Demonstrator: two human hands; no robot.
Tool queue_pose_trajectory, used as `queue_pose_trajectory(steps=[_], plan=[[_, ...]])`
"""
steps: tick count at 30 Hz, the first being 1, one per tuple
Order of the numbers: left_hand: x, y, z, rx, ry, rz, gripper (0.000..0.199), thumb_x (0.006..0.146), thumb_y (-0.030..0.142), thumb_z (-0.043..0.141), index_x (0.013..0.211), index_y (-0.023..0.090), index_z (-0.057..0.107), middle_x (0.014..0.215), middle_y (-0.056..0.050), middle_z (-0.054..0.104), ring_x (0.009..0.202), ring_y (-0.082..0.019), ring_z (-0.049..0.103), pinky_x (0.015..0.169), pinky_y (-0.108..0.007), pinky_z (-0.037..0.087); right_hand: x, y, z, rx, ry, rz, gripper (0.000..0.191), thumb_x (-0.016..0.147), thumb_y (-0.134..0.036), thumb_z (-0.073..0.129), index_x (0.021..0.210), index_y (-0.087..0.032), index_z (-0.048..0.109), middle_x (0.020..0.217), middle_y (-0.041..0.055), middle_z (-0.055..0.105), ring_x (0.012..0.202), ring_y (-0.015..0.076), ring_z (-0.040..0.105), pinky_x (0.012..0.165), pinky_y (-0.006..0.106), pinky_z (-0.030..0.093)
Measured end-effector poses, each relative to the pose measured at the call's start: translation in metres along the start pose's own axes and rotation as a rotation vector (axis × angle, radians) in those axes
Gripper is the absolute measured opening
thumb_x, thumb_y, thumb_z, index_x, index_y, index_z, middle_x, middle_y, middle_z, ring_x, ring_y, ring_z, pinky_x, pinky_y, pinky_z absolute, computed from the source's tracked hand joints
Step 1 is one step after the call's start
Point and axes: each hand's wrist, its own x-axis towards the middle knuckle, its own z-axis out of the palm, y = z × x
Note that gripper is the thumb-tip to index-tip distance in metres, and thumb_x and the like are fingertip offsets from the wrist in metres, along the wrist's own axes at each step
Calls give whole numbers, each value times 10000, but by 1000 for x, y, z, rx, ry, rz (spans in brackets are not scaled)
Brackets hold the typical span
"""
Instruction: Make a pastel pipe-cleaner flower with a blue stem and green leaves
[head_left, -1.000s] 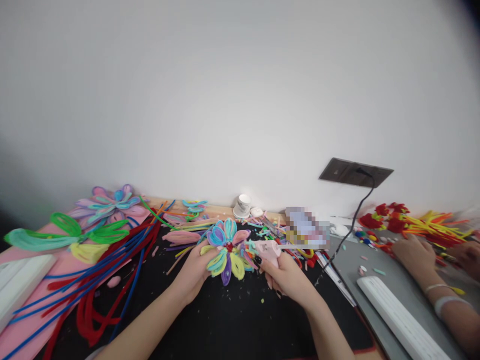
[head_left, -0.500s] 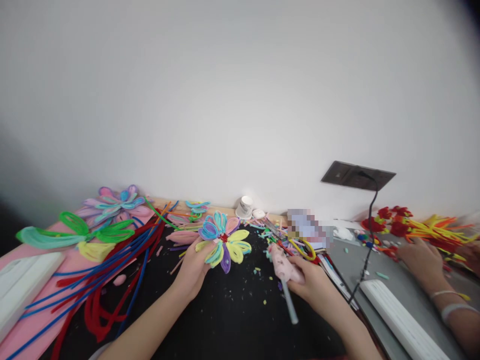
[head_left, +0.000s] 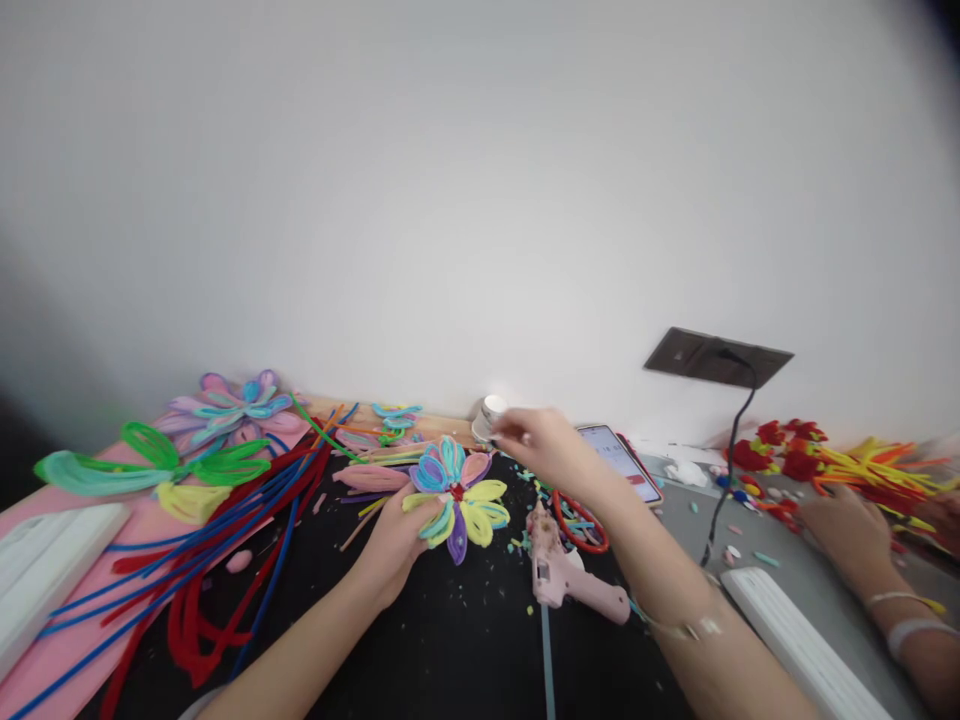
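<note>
With our left hand [head_left: 394, 545] we grip the multicoloured pipe-cleaner flower [head_left: 457, 492] above the black mat [head_left: 465, 650]. Our right hand [head_left: 546, 447] is near the paper cup [head_left: 493, 404]; whether it grasps anything, we cannot tell. Our pink glue gun [head_left: 557, 583] lies on the mat.

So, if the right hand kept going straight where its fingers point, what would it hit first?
Most likely the cup: the right hand points left towards it, and its fingertips already overlap it in the picture. Depth is unclear, so it might pass in front instead.
</note>
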Motion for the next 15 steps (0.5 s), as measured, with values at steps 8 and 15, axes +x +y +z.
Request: queue_pose_trajectory(steps=[8,15], plan=[[2,-3,-1,-27,-2,-51,286,668,236,702,924,148,609,830,-58,671,749,-188,628,716,-328,495,149,-40,95,-255,-410,-299,442,718,-57,604,1142,-181,599,1071,96,677,905,205,647,709,248,483],[3,-1,3,-55,31,-80,351,617,254,737,937,149,639,881,-78,689,793,-220,644,752,-352,494,170,-44,128,-346,-488,-269,238,767,-89,565,980,-90,672,1049,187,668,926,260,653,729,314,516]])
